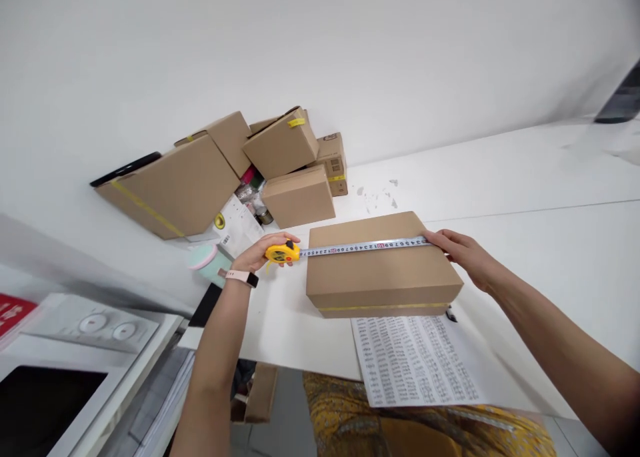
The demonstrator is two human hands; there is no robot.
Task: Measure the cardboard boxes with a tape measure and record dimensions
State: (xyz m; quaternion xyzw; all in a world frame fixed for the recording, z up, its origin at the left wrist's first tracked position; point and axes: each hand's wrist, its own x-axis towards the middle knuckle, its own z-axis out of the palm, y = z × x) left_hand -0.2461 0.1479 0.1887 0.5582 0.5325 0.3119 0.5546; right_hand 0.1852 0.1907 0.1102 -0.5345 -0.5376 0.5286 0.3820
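A closed cardboard box [370, 273] lies on the white table in front of me, with a strip of yellow tape along its near side. My left hand [257, 253] is closed around the yellow case of a tape measure [283, 252], just off the box's left end. The metal blade [360, 248] runs out across the top of the box to its right edge. There my right hand [453, 247] pinches the blade's end against the box, its fingertips partly hidden. A printed sheet [415, 363] sticks out from the box's near side, beside a small black object [451, 315].
Several cardboard boxes [299, 197] are stacked against the wall at the back left. A mint-green container [207, 263] stands beyond my left wrist. At the lower left is a white microwave [75, 357]. The white table [540, 263] extends right.
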